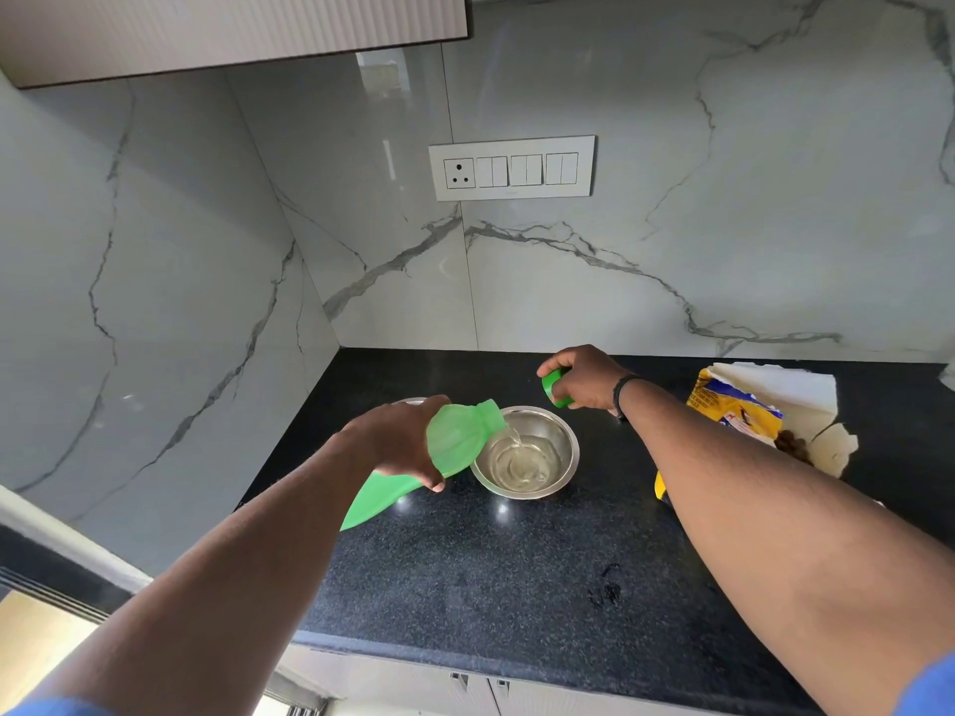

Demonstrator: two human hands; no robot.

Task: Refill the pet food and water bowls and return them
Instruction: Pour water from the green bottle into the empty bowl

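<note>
Two bare forearms reach in from the bottom corners of the frame, each with a sliver of blue sleeve at its edge; below them runs the front lip of the black speckled stone surface (517, 571), which fills the lower middle. At centre, the left hand (408, 436) has its fingers (431, 480) wrapped tight around a translucent green plastic bottle (457, 444), tipped so its open neck points right and down over the rim of a round stainless steel bowl (524, 452); a thin stream of clear water (522, 459) falls from the neck into the bowl, where a shallow pool already ripples. The bowl stands on the surface just right of the left hand; behind that hand, the rim of a second steel bowl (411, 401) peeks out, mostly hidden. Just above and right of the water bowl, the right hand (586, 377) hovers with its fingers closed round a small green bottle cap (555, 387); a dark band circles that wrist. At the right edge of the frame a torn yellow and blue pet food bag (739, 405) lies on the surface, its white inner lining exposed, with brown kibble (790, 444) spilling at the tear. Grey-veined white marble walls rise behind, carrying a white switch panel (511, 167) at upper centre.
</note>
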